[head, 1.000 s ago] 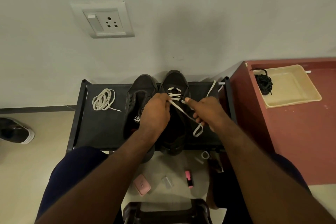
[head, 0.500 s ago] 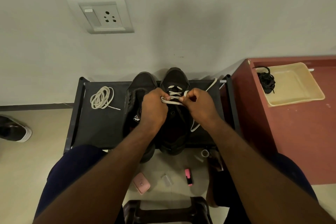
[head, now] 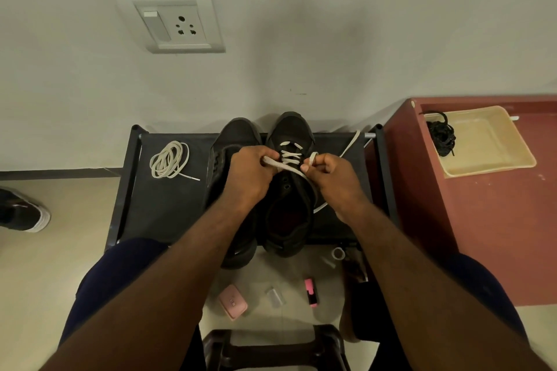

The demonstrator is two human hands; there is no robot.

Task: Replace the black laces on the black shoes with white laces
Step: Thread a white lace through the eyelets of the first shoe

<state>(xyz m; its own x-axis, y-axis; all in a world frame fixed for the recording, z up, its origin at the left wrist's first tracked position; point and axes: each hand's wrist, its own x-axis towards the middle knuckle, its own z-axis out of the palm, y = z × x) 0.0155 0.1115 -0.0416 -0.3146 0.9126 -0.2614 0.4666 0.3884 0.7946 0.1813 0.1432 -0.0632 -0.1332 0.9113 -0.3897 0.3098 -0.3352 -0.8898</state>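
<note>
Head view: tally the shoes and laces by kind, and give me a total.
Black shoes on the rack: 2, left shoe and right shoe
Shoe on the floor: 1
White laces: 2, threaded white lace and coiled white lace
Black lace bundle in the tray: 1
Total: 6

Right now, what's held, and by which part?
Left hand pinches one strand of the flat white lace, right hand the other, over the black shoe.
</note>
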